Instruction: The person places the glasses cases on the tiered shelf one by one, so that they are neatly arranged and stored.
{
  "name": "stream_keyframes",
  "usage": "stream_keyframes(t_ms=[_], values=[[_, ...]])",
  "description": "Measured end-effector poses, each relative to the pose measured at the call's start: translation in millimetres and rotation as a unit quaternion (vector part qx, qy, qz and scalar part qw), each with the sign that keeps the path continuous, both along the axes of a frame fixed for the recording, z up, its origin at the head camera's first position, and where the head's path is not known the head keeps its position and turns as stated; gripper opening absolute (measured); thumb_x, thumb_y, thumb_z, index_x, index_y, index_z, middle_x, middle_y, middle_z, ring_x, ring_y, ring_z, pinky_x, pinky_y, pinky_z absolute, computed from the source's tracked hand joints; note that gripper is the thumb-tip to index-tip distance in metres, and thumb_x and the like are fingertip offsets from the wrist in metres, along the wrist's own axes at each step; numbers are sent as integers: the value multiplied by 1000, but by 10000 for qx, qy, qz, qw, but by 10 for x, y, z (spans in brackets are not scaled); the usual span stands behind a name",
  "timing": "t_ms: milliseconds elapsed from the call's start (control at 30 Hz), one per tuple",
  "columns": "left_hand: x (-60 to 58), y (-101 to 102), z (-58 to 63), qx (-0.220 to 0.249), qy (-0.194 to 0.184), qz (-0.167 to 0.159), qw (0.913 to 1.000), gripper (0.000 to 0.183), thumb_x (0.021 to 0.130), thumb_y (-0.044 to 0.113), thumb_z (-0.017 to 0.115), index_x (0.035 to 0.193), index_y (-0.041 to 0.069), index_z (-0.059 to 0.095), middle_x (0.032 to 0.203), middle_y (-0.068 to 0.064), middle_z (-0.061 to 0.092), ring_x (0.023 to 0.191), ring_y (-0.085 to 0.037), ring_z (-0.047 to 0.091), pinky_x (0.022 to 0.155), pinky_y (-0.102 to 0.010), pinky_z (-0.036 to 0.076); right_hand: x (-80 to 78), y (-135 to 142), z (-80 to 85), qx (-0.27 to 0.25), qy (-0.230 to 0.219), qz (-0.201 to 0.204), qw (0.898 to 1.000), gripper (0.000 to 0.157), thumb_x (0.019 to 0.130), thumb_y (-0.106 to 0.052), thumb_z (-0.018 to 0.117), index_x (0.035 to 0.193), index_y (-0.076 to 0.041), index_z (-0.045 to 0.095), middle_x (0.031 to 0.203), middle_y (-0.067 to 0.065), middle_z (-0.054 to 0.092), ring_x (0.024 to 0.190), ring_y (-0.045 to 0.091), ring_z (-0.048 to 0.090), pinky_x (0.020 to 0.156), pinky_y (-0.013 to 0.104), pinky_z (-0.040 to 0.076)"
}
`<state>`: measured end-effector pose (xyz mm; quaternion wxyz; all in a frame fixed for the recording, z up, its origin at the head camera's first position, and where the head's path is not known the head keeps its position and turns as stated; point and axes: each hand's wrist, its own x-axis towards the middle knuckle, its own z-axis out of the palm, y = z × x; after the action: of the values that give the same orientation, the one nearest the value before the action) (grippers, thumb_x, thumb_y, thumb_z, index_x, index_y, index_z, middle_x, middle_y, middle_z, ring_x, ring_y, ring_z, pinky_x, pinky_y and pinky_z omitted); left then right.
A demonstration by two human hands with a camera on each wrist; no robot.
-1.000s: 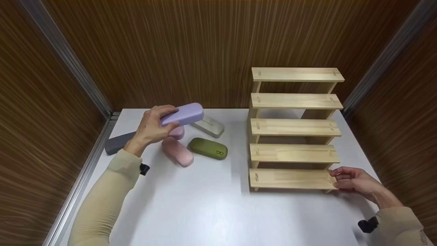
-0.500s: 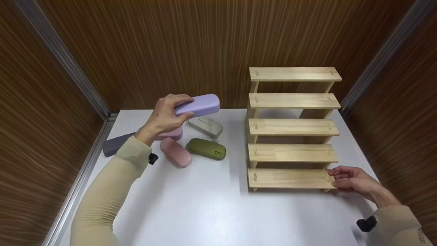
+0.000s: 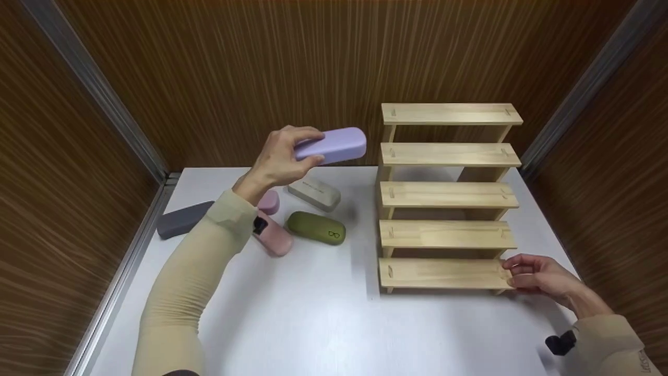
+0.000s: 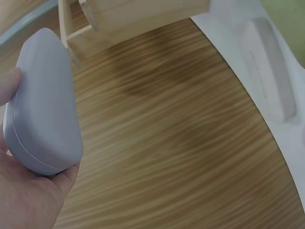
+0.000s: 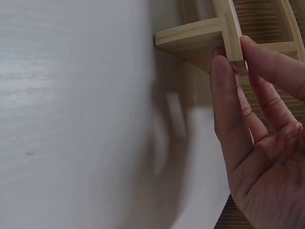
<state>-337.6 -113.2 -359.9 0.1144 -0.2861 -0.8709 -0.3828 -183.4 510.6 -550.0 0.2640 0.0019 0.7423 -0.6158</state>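
A lavender glasses case [image 3: 336, 144] is held up in the air by my left hand [image 3: 284, 156], thumb on the near side and fingers on the far side. In the left wrist view the same lavender case [image 4: 45, 102] shows smooth and closed, gripped near one end. On the right stands a wooden tiered shelf [image 3: 449, 194] with several steps. My right hand [image 3: 545, 279] pinches the right end of its lowest board; the right wrist view shows thumb and fingers on either side of that board [image 5: 232, 40].
On the white table [image 3: 313, 318] lie a green glasses case [image 3: 315, 227], a light grey case [image 3: 314, 193], a pink case [image 3: 275, 239], a second pink one [image 3: 270, 202] partly behind my left arm, and a dark grey case [image 3: 182, 219]. Wood-grain walls [image 3: 250, 78] enclose the back and sides.
My left hand has carried the lavender case rightward and up, away from the other cases and closer to the shelf. My right hand has stayed at the lowest board.
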Motion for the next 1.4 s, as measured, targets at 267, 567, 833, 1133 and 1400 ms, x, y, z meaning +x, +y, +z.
stream_keyframes(t_ms=[267, 567, 833, 1133, 1400], values=[[-124, 380, 212, -144, 165, -244, 9995, 49, 95, 27, 84, 141, 10, 78, 143, -10, 80, 127, -33, 71, 108, -48, 57, -2, 3, 0, 20, 4, -42, 10000, 34, 102, 4, 71, 119, -25, 79, 106, -10, 82, 97, 7, 79, 83, 27, 69], [-223, 898, 465, -461, 167, -491, 9976, 51, 99, 32, 82, 146, 14, 76, 145, -9, 78, 129, -30, 69, 112, -44, 55, 35, -13, -4, 117, 28, -57, 9999, 32, 102, 4, 72, 118, -24, 79, 104, -10, 81, 95, 6, 78, 82, 26, 68], [-295, 1439, 563, -676, 137, -732, 9949, 50, 101, 32, 81, 148, 16, 74, 146, -6, 78, 128, -23, 69, 111, -36, 54, 82, -18, -24, 129, 34, -71, 9999, 32, 102, 3, 72, 117, -25, 78, 104, -11, 81, 96, 6, 78, 83, 25, 68], [-499, 2044, 606, -903, -69, -685, 9935, 52, 103, 35, 79, 152, 20, 71, 150, 0, 76, 131, -15, 66, 111, -26, 49, 116, -17, 15, 181, 52, -107, 9998, 31, 101, 3, 73, 117, -23, 78, 103, -11, 81, 94, 5, 77, 81, 23, 67], [-542, 2462, 682, -1200, 25, -592, 9910, 53, 105, 37, 75, 156, 22, 69, 154, 5, 74, 135, -15, 64, 112, -23, 47, 170, -69, 47, 253, 60, -154, 9995, 30, 100, 3, 75, 118, -20, 76, 102, -10, 80, 93, 6, 77, 82, 26, 68]])
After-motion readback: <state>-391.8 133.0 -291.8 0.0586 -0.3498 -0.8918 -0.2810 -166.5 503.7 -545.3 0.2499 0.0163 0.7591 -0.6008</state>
